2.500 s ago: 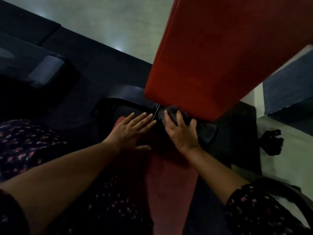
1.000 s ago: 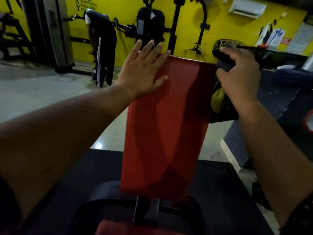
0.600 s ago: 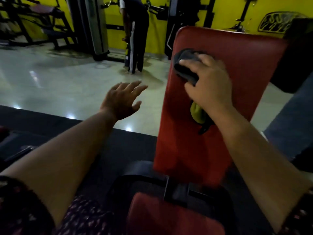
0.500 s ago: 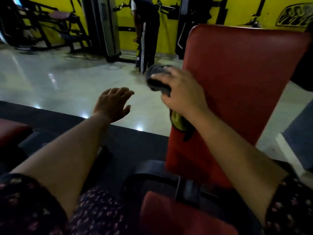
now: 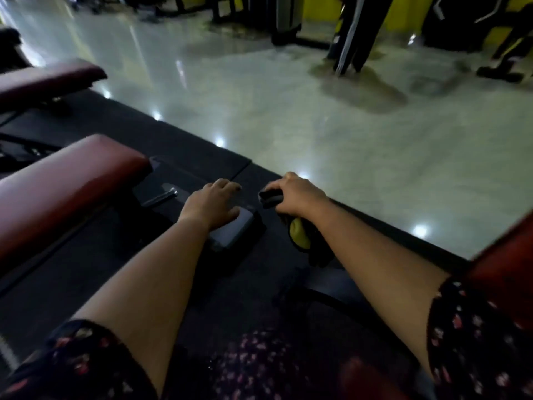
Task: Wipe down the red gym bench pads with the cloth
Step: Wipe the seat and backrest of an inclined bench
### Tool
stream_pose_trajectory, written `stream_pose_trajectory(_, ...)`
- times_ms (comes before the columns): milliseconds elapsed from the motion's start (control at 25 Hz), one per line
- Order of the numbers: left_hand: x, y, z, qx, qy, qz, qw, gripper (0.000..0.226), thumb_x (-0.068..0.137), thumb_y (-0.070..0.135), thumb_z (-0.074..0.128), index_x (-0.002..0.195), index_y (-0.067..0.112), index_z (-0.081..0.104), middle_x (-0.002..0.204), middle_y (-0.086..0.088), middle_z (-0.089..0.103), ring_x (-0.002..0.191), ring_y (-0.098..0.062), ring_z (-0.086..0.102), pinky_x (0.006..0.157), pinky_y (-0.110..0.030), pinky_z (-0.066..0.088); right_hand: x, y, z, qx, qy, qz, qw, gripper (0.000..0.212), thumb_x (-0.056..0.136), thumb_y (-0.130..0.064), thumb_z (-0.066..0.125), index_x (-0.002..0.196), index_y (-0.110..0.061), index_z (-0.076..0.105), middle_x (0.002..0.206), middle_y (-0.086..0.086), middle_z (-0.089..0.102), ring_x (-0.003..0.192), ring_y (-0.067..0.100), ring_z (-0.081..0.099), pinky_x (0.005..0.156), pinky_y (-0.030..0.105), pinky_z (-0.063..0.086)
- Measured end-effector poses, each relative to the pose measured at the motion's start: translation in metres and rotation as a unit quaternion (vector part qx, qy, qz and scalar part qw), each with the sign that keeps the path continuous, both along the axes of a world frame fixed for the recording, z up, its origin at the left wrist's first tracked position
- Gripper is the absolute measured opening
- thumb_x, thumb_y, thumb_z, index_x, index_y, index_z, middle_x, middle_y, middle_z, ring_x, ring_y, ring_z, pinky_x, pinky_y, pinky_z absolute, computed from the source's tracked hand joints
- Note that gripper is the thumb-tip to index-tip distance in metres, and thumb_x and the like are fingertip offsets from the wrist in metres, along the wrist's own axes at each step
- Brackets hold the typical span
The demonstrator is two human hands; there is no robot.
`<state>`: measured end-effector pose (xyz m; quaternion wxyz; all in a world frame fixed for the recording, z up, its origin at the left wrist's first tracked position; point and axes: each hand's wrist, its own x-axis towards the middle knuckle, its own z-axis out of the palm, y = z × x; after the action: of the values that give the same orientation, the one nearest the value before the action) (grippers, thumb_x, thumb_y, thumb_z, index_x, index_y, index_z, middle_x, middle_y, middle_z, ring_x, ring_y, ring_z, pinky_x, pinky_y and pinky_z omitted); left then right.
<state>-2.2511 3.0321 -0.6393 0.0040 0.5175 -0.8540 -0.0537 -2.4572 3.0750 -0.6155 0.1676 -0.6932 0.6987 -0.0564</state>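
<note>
- We see the right hand (image 5: 298,197) held out in front, its fingers curled tight round the cloth (image 5: 269,197). A dark fold juts out past the knuckles, and a yellow patch of the cloth hangs below the wrist.
- The cloth is in the air over the black mat (image 5: 86,278) and touches no pad.
- The left hand (image 5: 212,206) is just beside the right, palm down. Its fingers are loosely bent and nothing is gripped in them.
- It lies over a dark block (image 5: 233,230) on the mat; we cannot tell whether the palm rests on it or hangs just above.
- The nearest red bench pad (image 5: 66,183) runs in from the left edge and ends near the left hand, without touching it.
- A second red pad (image 5: 49,79) lies further back on the left, and a blurred red pad edge (image 5: 507,272) shows at the far right, beside the floral sleeve (image 5: 473,336).
- Beyond the mat we see a glossy pale floor (image 5: 346,125), with a person's legs (image 5: 356,30) standing well apart from us.
</note>
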Motion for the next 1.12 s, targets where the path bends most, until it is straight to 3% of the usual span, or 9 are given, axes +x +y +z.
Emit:
stream_pose_trajectory(120,0.036,-0.069,-0.056,0.027,-0.046,-0.007,0.999,0.059,0.092,0.044,0.058,0.146,0.029,0.039,0.149,-0.002,0.038,0.129,-0.03,0.045,0.098,-0.047,0.046,0.03,-0.081,-0.059,0.035,0.006,-0.003,0.999,0.052,0.08,-0.023,0.064,0.124,-0.049,0.055,0.121,0.0,0.044,0.114,0.031,0.051,0.092,0.045,0.051)
stream_pose_trajectory(240,0.06,-0.129,-0.093,0.066,-0.067,-0.015,0.995,0.062,0.092,0.042,0.059,0.147,0.024,0.037,0.148,-0.006,0.038,0.13,-0.033,0.044,0.096,-0.047,0.044,0.073,-0.144,-0.104,0.057,-0.012,-0.022,0.998,0.047,0.086,-0.023,0.061,0.125,-0.049,0.055,0.126,0.002,0.044,0.115,0.032,0.048,0.093,0.045,0.049)
stream_pose_trajectory(480,0.105,-0.152,-0.092,0.155,-0.071,-0.004,0.985,0.066,0.092,0.043,0.059,0.15,0.025,0.032,0.15,-0.003,0.035,0.133,-0.03,0.041,0.098,-0.045,0.042,0.128,-0.177,-0.088,0.122,-0.011,0.0,0.992,0.049,0.089,-0.02,0.06,0.128,-0.048,0.052,0.125,0.001,0.042,0.114,0.03,0.044,0.086,0.045,0.05)
stream_pose_trajectory(640,0.129,-0.129,-0.029,0.191,-0.059,0.005,0.98,0.067,0.092,0.045,0.058,0.151,0.029,0.03,0.153,-0.002,0.032,0.135,-0.029,0.039,0.102,-0.046,0.041,0.138,-0.145,-0.034,0.174,0.048,-0.004,0.984,0.048,0.093,-0.025,0.059,0.135,-0.045,0.048,0.127,0.002,0.042,0.115,0.03,0.041,0.076,0.039,0.044)
stream_pose_trajectory(880,0.159,-0.087,0.104,0.227,-0.02,0.038,0.973,0.065,0.093,0.043,0.058,0.15,0.029,0.03,0.152,-0.002,0.034,0.131,-0.029,0.044,0.098,-0.045,0.045,0.158,-0.099,0.09,0.208,0.035,-0.034,0.977,0.045,0.095,-0.032,0.057,0.137,-0.044,0.044,0.136,0.001,0.039,0.12,0.029,0.04,0.083,0.039,0.043)
stream_pose_trajectory(1120,0.203,-0.05,0.208,0.249,-0.061,0.081,0.963,0.073,0.092,0.046,0.058,0.153,0.028,0.023,0.153,-0.004,0.032,0.132,-0.031,0.042,0.096,-0.05,0.044,0.195,-0.071,0.197,0.248,0.071,-0.013,0.966,0.048,0.096,-0.017,0.05,0.137,-0.044,0.046,0.139,0.004,0.037,0.123,0.032,0.036,0.094,0.048,0.044)
